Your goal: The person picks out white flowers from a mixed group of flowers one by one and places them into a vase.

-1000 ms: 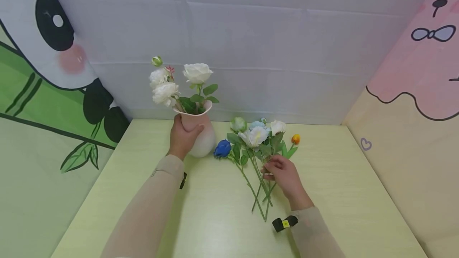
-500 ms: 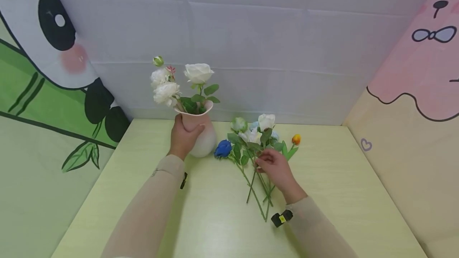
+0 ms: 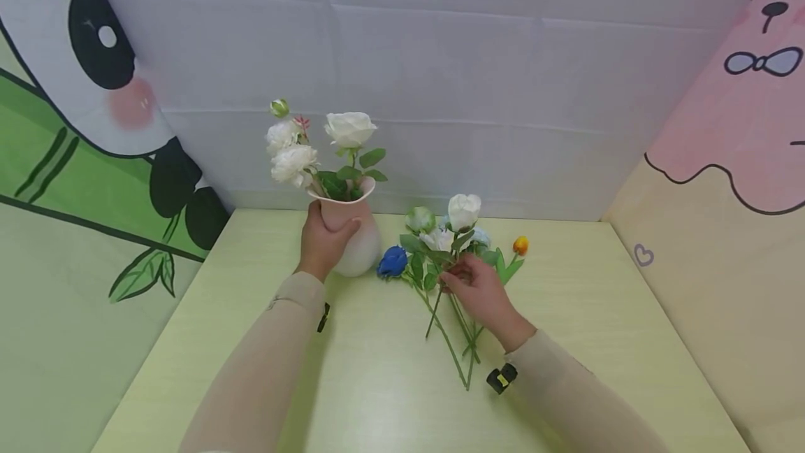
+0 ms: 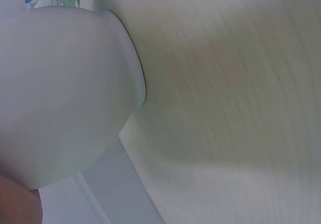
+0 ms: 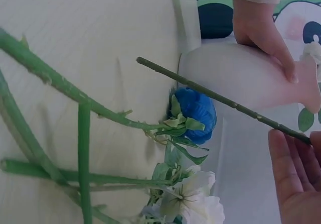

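Observation:
My left hand grips the neck of a pink-and-white vase that stands near the table's back edge. Out of the vase rise a white rose and a spray of white blooms. My right hand pinches the stem of another white rose, raised above the loose flowers. Its lower stem slants down to the left, bare and free at the end. Beneath it lie a blue flower, a green-white bloom and a white flower, their stems crossing.
An orange tulip lies at the right of the loose flowers. The pale wooden table ends at a grey cloth backdrop. Cartoon-printed panels flank it on the left and right.
My right hand has lifted the white rose off the pile and carried it leftward, its stem swinging clear of the others. The left hand and vase hold their place.

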`<state>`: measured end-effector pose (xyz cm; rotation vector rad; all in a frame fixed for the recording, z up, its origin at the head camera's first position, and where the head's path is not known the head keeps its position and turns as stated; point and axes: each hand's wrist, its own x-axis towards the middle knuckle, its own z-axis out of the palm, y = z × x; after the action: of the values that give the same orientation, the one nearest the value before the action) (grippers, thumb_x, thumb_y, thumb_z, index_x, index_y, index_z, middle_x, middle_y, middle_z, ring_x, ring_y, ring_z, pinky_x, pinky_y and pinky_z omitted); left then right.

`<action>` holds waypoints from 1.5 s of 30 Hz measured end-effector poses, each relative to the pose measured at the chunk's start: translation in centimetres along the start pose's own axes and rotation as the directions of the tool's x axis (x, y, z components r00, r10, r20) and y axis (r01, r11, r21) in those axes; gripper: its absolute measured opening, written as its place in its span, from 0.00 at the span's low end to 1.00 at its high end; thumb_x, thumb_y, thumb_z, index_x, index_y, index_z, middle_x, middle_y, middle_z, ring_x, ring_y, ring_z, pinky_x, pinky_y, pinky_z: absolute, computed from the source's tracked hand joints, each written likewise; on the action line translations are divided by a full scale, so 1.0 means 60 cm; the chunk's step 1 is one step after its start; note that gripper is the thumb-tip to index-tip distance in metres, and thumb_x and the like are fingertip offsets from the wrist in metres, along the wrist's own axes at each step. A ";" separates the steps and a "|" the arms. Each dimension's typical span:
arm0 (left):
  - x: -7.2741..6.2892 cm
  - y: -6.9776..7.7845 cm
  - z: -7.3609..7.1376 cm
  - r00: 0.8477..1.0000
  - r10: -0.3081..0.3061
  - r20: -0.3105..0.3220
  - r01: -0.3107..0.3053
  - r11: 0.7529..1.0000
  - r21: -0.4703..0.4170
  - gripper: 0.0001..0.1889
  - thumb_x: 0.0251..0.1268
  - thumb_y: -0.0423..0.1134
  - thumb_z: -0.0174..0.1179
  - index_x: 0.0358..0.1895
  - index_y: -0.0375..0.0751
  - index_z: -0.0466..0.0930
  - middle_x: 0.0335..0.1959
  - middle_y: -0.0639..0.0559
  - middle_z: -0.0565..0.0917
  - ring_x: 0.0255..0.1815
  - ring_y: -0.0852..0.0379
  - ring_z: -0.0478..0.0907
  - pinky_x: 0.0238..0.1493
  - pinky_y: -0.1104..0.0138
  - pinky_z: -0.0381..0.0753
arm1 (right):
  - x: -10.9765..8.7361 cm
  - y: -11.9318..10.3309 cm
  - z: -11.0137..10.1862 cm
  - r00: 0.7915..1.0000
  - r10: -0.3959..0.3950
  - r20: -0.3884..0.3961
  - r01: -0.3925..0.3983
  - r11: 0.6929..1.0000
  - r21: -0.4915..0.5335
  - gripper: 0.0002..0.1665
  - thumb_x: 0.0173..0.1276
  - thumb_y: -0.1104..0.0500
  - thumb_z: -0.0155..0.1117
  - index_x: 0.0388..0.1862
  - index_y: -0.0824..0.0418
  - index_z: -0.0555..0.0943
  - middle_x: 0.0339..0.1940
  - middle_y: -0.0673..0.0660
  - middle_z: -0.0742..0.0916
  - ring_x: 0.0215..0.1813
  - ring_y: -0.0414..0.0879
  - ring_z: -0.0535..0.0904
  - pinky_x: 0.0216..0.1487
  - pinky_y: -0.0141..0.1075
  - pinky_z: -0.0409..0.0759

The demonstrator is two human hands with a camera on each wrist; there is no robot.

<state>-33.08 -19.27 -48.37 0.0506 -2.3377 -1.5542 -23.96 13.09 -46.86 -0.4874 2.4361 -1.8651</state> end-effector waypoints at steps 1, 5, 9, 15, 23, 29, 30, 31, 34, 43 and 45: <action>0.000 0.000 0.000 1.000 -0.001 -0.001 0.001 1.000 -0.001 0.50 0.57 0.59 0.74 0.76 0.41 0.58 0.70 0.39 0.73 0.68 0.40 0.72 0.69 0.45 0.71 | 0.001 -0.001 -0.001 1.000 -0.022 -0.005 0.022 1.000 -0.022 0.08 0.75 0.66 0.63 0.49 0.68 0.77 0.45 0.63 0.86 0.45 0.55 0.87 0.47 0.48 0.88; 0.001 0.001 0.001 1.000 -0.005 0.002 0.005 1.000 -0.002 0.50 0.57 0.60 0.74 0.77 0.42 0.58 0.71 0.39 0.72 0.68 0.40 0.72 0.68 0.45 0.71 | 0.007 -0.006 -0.004 0.995 -0.097 -0.027 0.094 0.991 -0.098 0.07 0.75 0.65 0.65 0.47 0.65 0.78 0.46 0.61 0.87 0.47 0.54 0.86 0.47 0.41 0.87; 0.000 0.001 0.001 1.000 -0.005 -0.001 0.005 1.000 -0.006 0.50 0.57 0.59 0.74 0.76 0.42 0.58 0.70 0.39 0.73 0.68 0.40 0.72 0.68 0.45 0.71 | 0.013 -0.014 -0.004 0.994 -0.106 -0.032 0.102 0.990 -0.097 0.06 0.76 0.64 0.64 0.43 0.65 0.76 0.47 0.61 0.87 0.49 0.55 0.87 0.48 0.39 0.87; 0.001 -0.004 0.001 1.000 0.002 -0.003 -0.002 1.000 -0.003 0.50 0.56 0.60 0.74 0.77 0.42 0.58 0.70 0.39 0.73 0.68 0.40 0.72 0.69 0.44 0.70 | 0.026 -0.029 -0.002 0.995 -0.082 -0.056 0.076 0.992 -0.103 0.08 0.76 0.60 0.65 0.41 0.63 0.77 0.45 0.59 0.89 0.46 0.53 0.88 0.49 0.39 0.87; 0.002 -0.007 0.004 1.000 0.002 0.002 -0.002 1.000 -0.001 0.50 0.57 0.60 0.74 0.77 0.42 0.58 0.70 0.39 0.73 0.68 0.40 0.72 0.69 0.44 0.70 | 0.030 -0.050 0.002 0.989 -0.102 -0.109 0.101 0.995 -0.015 0.10 0.76 0.65 0.64 0.50 0.70 0.82 0.45 0.66 0.88 0.47 0.61 0.86 0.47 0.35 0.86; 0.003 -0.004 0.003 1.000 -0.004 -0.002 0.004 1.000 -0.001 0.50 0.57 0.59 0.74 0.77 0.43 0.58 0.70 0.39 0.73 0.68 0.40 0.72 0.69 0.45 0.70 | 0.020 -0.113 0.009 0.980 -0.125 -0.155 0.125 0.992 -0.007 0.08 0.75 0.67 0.64 0.49 0.71 0.83 0.46 0.67 0.88 0.47 0.64 0.86 0.48 0.37 0.86; 0.003 -0.005 0.003 1.000 -0.007 -0.001 0.007 1.000 0.000 0.50 0.57 0.59 0.74 0.77 0.43 0.58 0.70 0.39 0.73 0.68 0.40 0.72 0.69 0.45 0.70 | 0.018 -0.122 0.011 0.979 -0.123 -0.160 0.124 0.992 -0.004 0.08 0.75 0.67 0.64 0.48 0.71 0.83 0.47 0.66 0.88 0.48 0.63 0.87 0.49 0.38 0.86; 0.003 -0.005 0.002 1.000 -0.008 0.001 0.008 1.000 0.002 0.50 0.57 0.60 0.74 0.77 0.43 0.58 0.70 0.39 0.73 0.68 0.41 0.72 0.69 0.45 0.70 | 0.021 -0.122 0.012 0.979 -0.113 -0.167 0.114 0.994 -0.005 0.08 0.75 0.66 0.64 0.48 0.70 0.83 0.47 0.65 0.88 0.48 0.61 0.87 0.50 0.38 0.86; 0.003 -0.006 0.002 1.000 -0.009 0.000 0.009 1.000 0.010 0.50 0.57 0.60 0.74 0.77 0.43 0.58 0.71 0.39 0.73 0.68 0.41 0.72 0.69 0.45 0.71 | 0.035 -0.114 0.016 0.978 -0.092 -0.185 0.099 0.995 0.030 0.08 0.75 0.64 0.65 0.47 0.69 0.83 0.48 0.63 0.88 0.49 0.57 0.88 0.53 0.38 0.85; 0.004 -0.005 0.002 1.000 -0.008 0.002 0.008 1.000 0.012 0.51 0.57 0.61 0.73 0.78 0.42 0.57 0.72 0.39 0.72 0.69 0.40 0.71 0.69 0.45 0.70 | 0.074 -0.107 0.027 0.950 -0.216 -0.223 0.251 0.958 0.138 0.08 0.74 0.64 0.67 0.43 0.70 0.81 0.45 0.65 0.88 0.48 0.58 0.87 0.53 0.41 0.85; 0.004 -0.005 0.001 1.000 -0.009 0.002 0.009 1.000 0.011 0.51 0.57 0.60 0.73 0.78 0.42 0.57 0.72 0.39 0.72 0.69 0.40 0.71 0.69 0.45 0.70 | 0.078 -0.112 0.029 0.943 -0.239 -0.233 0.275 0.952 0.136 0.09 0.74 0.62 0.68 0.45 0.67 0.82 0.44 0.63 0.88 0.47 0.55 0.87 0.52 0.41 0.86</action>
<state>-33.37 -19.35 -48.60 0.0626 -2.3511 -1.5469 -26.56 8.68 -40.25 -0.6552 2.4102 -2.3182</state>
